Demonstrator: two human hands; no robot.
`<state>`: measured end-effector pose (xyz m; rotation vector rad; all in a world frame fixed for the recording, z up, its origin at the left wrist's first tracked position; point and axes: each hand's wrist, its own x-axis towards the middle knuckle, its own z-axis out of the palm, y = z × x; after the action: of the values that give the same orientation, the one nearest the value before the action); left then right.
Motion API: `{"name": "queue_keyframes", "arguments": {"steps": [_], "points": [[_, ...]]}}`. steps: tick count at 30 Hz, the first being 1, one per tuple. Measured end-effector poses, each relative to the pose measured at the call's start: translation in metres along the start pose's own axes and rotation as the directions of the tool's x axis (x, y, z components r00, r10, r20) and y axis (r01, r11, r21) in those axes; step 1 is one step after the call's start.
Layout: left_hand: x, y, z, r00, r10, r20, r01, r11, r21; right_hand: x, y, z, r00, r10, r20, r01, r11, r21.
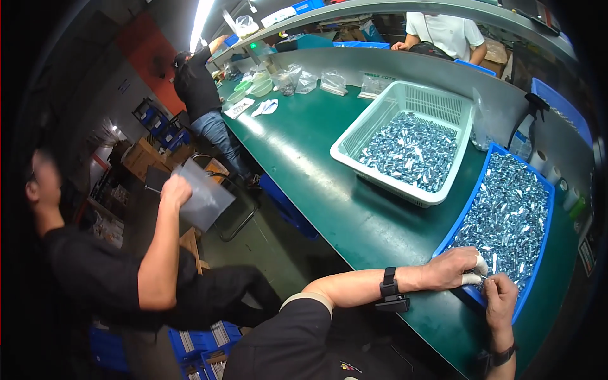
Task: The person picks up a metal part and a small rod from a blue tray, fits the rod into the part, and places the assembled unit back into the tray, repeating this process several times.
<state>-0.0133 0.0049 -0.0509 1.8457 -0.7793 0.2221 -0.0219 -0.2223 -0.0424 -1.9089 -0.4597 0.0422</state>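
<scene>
Over the near end of a blue tray (443,246), my two hands meet fingertip to fingertip. My left hand (451,268), with white covers on the thumb and a finger, is closed in a pinch at a small shiny metal piece (484,277). The fingers of my right hand (500,300) close on the same piece from the right. Its exact shape is too small to make out. Many loose, shiny silver-blue metal pieces (506,212) fill the tray beneath. A dark band sits on each of my wrists.
A pale green basket (345,151) of similar pieces stands on the green table (297,164). Behind the tray are a spray bottle (529,126) and white rolls (538,161). A seated person (158,266) holds a clear bag (204,195) at left; others are farther off.
</scene>
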Motion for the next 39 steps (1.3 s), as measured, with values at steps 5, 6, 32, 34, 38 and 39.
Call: {"name": "queue_keyframes", "arguments": {"steps": [5, 6, 32, 34, 38, 39], "points": [[0.000, 0.002, -0.003, 0.998, -0.055, 0.031, 0.055, 0.998, 0.002, 0.002, 0.008, -0.003, 1.000, -0.004, 0.028, 0.002, 0.998, 0.056], [0.000, 0.002, -0.003, 0.997, -0.065, 0.039, 0.065, 0.998, 0.006, 0.002, 0.009, -0.003, 1.000, 0.000, 0.007, -0.001, 0.996, 0.084], [-0.003, -0.002, -0.001, 0.999, -0.043, -0.003, 0.043, 0.999, 0.029, 0.000, 0.007, 0.004, 0.996, 0.026, -0.090, -0.013, 0.990, 0.138], [-0.005, -0.003, 0.000, 0.999, -0.044, -0.008, 0.044, 0.999, 0.032, -0.002, 0.008, 0.003, 0.993, 0.036, -0.113, -0.017, 0.987, 0.158], [-0.005, 0.001, 0.002, 0.999, -0.031, 0.026, 0.030, 0.998, 0.051, -0.006, 0.007, -0.006, 0.997, 0.070, -0.029, -0.068, 0.995, 0.067], [-0.004, 0.002, 0.003, 1.000, -0.009, 0.022, 0.008, 0.999, 0.051, -0.007, 0.006, -0.009, 0.996, 0.094, -0.007, -0.093, 0.995, 0.044]]}}
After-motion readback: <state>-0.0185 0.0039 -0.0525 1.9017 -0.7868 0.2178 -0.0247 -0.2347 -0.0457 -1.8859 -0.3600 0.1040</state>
